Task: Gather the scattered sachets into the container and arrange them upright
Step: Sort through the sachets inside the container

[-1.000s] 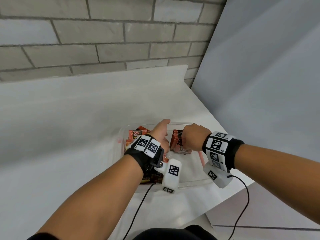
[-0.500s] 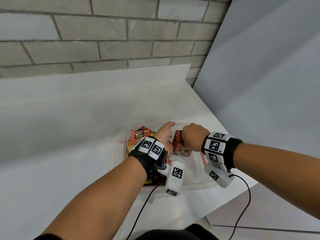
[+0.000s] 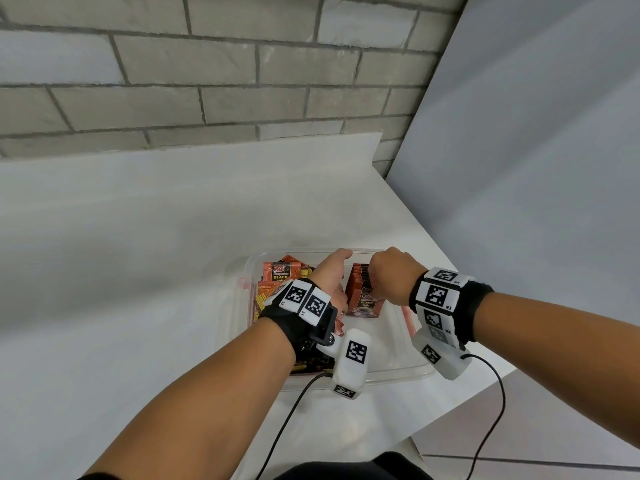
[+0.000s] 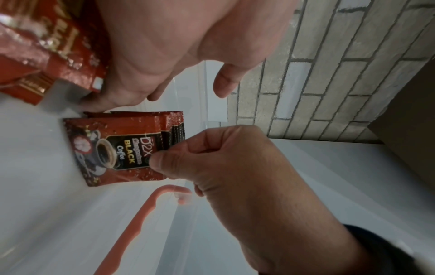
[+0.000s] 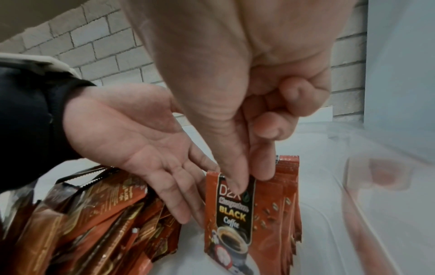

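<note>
A clear plastic container (image 3: pixel 391 370) sits near the white table's right front corner. Inside it, a row of red "D2X Black Coffee" sachets (image 3: pixel 363 299) stands upright. My right hand (image 5: pixel 249 178) pinches the top of the front sachet (image 5: pixel 233 219) between thumb and forefinger, its other fingers curled. My left hand (image 5: pixel 164 167) is flat with straight fingers, its fingertips (image 5: pixel 188 210) against the row's left side. A heap of loose sachets (image 3: pixel 280 275) lies in the container's left half, partly under my left wrist.
The container has red clips (image 3: pixel 408 318) on its side walls. The table's right edge (image 3: pixel 485 372) runs just beside the container, with floor below. A brick wall (image 3: pixel 242 81) stands behind and a grey panel (image 3: pixel 536 168) at the right. Wrist cables hang over the front edge.
</note>
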`<state>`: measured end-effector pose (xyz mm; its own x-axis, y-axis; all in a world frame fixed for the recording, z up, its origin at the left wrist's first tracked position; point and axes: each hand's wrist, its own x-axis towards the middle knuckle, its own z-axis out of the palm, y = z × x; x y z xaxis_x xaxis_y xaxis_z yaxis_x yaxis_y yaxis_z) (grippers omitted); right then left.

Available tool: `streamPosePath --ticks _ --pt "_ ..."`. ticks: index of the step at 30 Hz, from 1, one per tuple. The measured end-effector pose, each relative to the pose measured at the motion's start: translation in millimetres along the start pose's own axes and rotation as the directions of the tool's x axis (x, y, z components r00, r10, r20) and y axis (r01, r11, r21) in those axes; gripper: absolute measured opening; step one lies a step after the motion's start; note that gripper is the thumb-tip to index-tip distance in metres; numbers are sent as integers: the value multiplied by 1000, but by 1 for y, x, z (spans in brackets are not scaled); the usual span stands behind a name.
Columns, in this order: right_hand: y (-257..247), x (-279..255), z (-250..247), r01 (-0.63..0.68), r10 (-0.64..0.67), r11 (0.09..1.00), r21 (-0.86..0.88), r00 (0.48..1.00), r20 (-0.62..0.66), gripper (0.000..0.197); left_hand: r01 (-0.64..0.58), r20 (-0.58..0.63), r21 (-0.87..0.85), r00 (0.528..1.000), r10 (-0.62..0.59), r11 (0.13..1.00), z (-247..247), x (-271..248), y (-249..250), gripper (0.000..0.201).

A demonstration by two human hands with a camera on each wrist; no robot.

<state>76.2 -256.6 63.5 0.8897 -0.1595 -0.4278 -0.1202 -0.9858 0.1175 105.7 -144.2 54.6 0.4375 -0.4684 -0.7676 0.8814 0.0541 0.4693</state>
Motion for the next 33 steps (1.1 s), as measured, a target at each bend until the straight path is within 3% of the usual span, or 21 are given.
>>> streamPosePath --ticks 4,8,13,15,16,20,23,27,33 --pt "8 -4 -2 -28 31 996 87 999 -38 18 -2 42 -7 999 2 1000 1 -3 1 63" --pt "18 -13 -11 -24 66 951 308 990 -127 14 -62 85 75 995 56 995 -7 -8 8 57" --pt "-2 -30 -6 0 29 743 669 999 -33 19 -264 143 75 957 251 962 -56 -38 31 37" --pt "-16 -34 1 -61 15 638 767 998 67 27 -353 98 121 934 342 928 -86 -59 44 33" --pt "-24 -34 5 -79 1 632 771 995 101 32 -379 55 179 925 375 908 -100 -67 49 31" --pt "-44 -28 10 -6 -60 772 635 995 82 45 -326 -113 479 898 426 815 -141 -75 43 22" --pt "-52 -25 9 48 -110 805 592 991 69 46 -262 -93 607 914 395 750 -154 -70 28 33" --pt "-54 -30 8 89 -135 857 507 989 55 42 -298 -40 620 912 409 725 -155 -64 17 54" --pt "-58 -37 13 140 -180 882 450 983 46 16 -327 -27 584 907 420 743 -160 -60 17 56"
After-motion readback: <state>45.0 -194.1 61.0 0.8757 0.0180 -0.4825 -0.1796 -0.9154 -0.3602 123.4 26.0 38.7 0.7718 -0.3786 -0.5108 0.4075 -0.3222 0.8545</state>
